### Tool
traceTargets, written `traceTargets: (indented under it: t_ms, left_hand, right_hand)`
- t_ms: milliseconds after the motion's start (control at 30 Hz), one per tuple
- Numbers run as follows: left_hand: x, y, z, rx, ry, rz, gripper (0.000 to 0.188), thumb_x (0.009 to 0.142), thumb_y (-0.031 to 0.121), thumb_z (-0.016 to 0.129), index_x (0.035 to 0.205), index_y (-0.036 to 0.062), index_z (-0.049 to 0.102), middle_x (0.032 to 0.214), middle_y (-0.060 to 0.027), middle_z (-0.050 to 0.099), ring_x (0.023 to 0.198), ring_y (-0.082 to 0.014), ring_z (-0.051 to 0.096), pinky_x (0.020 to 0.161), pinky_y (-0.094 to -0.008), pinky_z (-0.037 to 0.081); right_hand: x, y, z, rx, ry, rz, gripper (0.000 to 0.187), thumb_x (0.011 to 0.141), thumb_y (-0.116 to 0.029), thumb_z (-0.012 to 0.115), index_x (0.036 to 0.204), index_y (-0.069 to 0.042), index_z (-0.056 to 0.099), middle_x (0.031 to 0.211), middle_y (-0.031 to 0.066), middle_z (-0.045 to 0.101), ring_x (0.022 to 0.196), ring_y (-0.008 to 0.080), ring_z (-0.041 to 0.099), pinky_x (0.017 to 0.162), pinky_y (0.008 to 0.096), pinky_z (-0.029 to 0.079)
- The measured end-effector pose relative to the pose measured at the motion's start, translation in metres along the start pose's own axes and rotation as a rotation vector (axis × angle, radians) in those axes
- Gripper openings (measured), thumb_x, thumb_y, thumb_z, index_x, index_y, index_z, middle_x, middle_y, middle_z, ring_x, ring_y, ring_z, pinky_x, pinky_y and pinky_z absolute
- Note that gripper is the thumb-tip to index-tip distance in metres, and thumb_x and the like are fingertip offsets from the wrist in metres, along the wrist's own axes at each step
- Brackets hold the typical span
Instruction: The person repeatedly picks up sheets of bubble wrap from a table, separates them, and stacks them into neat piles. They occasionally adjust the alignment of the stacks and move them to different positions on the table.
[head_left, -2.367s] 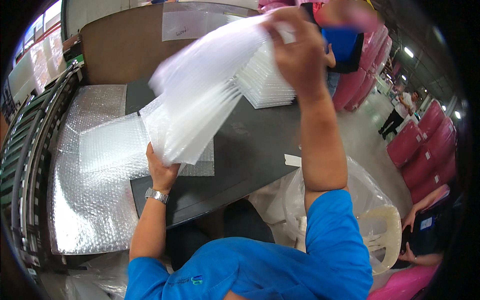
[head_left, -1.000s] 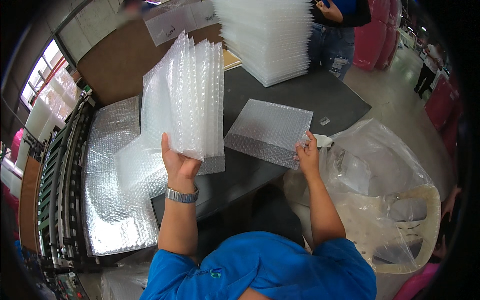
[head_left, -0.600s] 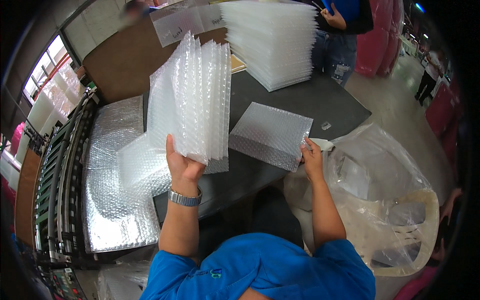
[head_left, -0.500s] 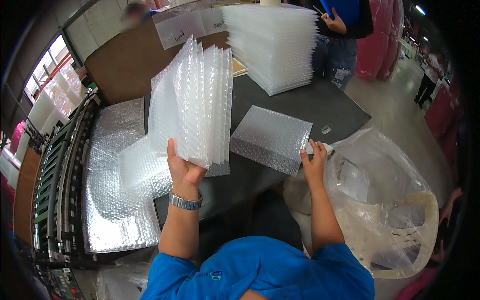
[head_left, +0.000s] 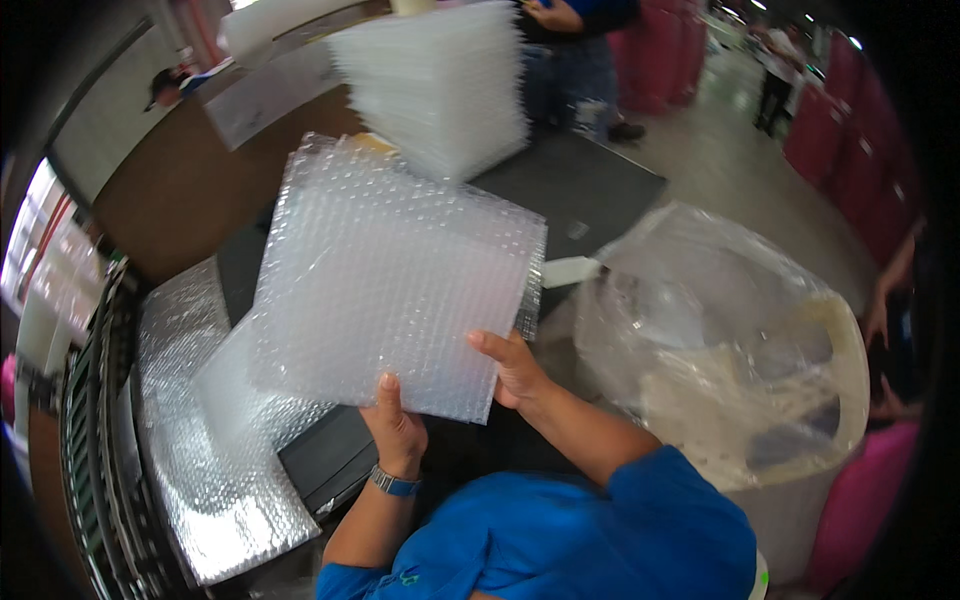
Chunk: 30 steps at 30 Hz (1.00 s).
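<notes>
A bundle of clear bubble-wrap bags [head_left: 390,280] is tilted up before me over the dark table. My left hand [head_left: 396,425] grips its lower edge, with the thumb on the front face and a metal watch on the wrist. My right hand [head_left: 512,370] holds the lower right edge, thumb in front as well; the fingers of both hands are hidden behind the bags. Part of another bubble-wrap piece shows behind the bundle's right edge. At the left lies a shiny bubble-wrap sheet [head_left: 180,370], with a paler piece [head_left: 225,385] partly over it.
A tall stack of bubble-wrap bags [head_left: 435,90] stands at the back of the dark table [head_left: 600,185]. To the right is a pale plastic chair [head_left: 850,370] draped with clear film. A roller machine [head_left: 100,400] runs along the left. Another person [head_left: 570,60] stands behind the table.
The fanned bundle has come together and turned its flat face toward me. My right hand has moved left from the single bag on the table to the bundle's edge. The view has shifted.
</notes>
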<state>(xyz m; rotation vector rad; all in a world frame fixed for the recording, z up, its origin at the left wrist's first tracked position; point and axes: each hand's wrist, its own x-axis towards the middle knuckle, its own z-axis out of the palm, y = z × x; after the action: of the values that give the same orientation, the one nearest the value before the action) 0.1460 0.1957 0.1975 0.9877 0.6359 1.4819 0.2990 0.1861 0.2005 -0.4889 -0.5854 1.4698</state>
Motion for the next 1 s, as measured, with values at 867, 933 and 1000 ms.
traceTargets:
  t_ms: [867, 933, 1000]
  left_hand:
    - [-0.027, 0.003, -0.042, 0.471, -0.310, -0.220, 0.064, 0.078, 0.027, 0.059, 0.129, 0.0079, 0.026, 0.127, -0.0116, 0.035, 0.110, -0.0238, 0.041, 0.089, -0.0345, 0.035]
    - [-0.029, 0.005, -0.046, 0.474, -0.277, -0.246, 0.063, 0.078, 0.024, 0.059, 0.128, 0.0067, 0.026, 0.127, -0.0114, 0.035, 0.109, -0.0224, 0.042, 0.088, -0.0325, 0.036]
    - [-0.028, 0.008, -0.055, 0.498, -0.269, -0.264, 0.060, 0.079, 0.022, 0.058, 0.128, 0.0068, 0.027, 0.126, -0.0117, 0.035, 0.108, -0.0218, 0.043, 0.087, -0.0316, 0.037]
  right_hand:
    - [-0.153, -0.211, -0.172, -0.063, 0.762, -1.121, 0.053, 0.075, -0.025, 0.058, 0.116, 0.000, 0.037, 0.112, 0.0165, 0.046, 0.098, 0.0313, 0.049, 0.083, 0.0427, 0.042]
    - [-0.152, -0.184, -0.233, 0.003, 0.748, -1.078, 0.061, 0.076, -0.031, 0.059, 0.120, 0.000, 0.031, 0.117, 0.0170, 0.042, 0.102, 0.0323, 0.047, 0.086, 0.0430, 0.040]
    - [-0.149, -0.158, -0.281, 0.048, 0.980, -1.006, 0.070, 0.076, -0.037, 0.058, 0.125, 0.000, 0.024, 0.124, 0.0175, 0.035, 0.110, 0.0332, 0.039, 0.092, 0.0452, 0.034]
